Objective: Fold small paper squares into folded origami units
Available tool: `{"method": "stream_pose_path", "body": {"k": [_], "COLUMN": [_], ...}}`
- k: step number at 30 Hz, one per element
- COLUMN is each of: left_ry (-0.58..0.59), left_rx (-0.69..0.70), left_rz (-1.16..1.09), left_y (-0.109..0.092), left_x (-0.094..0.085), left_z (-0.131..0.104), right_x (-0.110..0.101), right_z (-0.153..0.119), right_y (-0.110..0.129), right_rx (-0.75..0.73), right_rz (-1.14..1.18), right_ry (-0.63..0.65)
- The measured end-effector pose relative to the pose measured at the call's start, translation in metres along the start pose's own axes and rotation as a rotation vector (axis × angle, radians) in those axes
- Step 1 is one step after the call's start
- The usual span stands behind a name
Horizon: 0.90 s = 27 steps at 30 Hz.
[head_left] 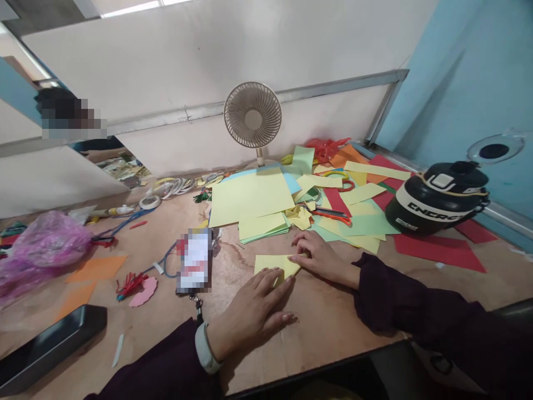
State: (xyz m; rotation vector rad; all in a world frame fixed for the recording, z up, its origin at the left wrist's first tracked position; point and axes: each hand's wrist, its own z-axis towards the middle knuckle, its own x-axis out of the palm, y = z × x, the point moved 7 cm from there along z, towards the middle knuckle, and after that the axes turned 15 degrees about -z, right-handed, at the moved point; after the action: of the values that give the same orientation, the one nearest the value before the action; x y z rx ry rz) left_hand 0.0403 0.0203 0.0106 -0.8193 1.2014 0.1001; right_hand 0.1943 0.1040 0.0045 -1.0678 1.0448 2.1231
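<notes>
A small piece of yellow paper [266,262] lies on the table in front of me, its right end apparently folded. My left hand [254,311] rests on its near edge with the fingers stretched out and the thumb apart. At the right end, my right hand [318,255] has its fingers bent and pinches the paper's edge. Parts of the sheet are hidden under both hands. Just beyond it sit a stack of yellow and green paper [264,229] and a large yellow sheet [250,194]. Orange-handled scissors [333,215] lie near crumpled yellow paper [300,216].
A small fan [253,116] stands at the back. On the right are a black bottle [433,194] with its lid up and red paper [441,253]. Leftward lie a badge on a lanyard [195,261], tape rolls [150,202], pink plastic [54,244] and a black case [54,344]. Another person is beyond the partition.
</notes>
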Motion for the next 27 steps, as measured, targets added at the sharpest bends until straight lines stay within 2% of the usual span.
{"method": "stream_pose_path", "body": {"k": [27], "left_ry": [0.008], "left_rx": [0.004], "left_rz": [-0.003], "left_y": [-0.0003], "left_x": [-0.0011], "left_z": [0.0029], "right_x": [0.0007], "right_z": [-0.0018], "right_y": [0.0013], "right_rx": [-0.053], "right_rz": [-0.008], "right_ry": [-0.045]}}
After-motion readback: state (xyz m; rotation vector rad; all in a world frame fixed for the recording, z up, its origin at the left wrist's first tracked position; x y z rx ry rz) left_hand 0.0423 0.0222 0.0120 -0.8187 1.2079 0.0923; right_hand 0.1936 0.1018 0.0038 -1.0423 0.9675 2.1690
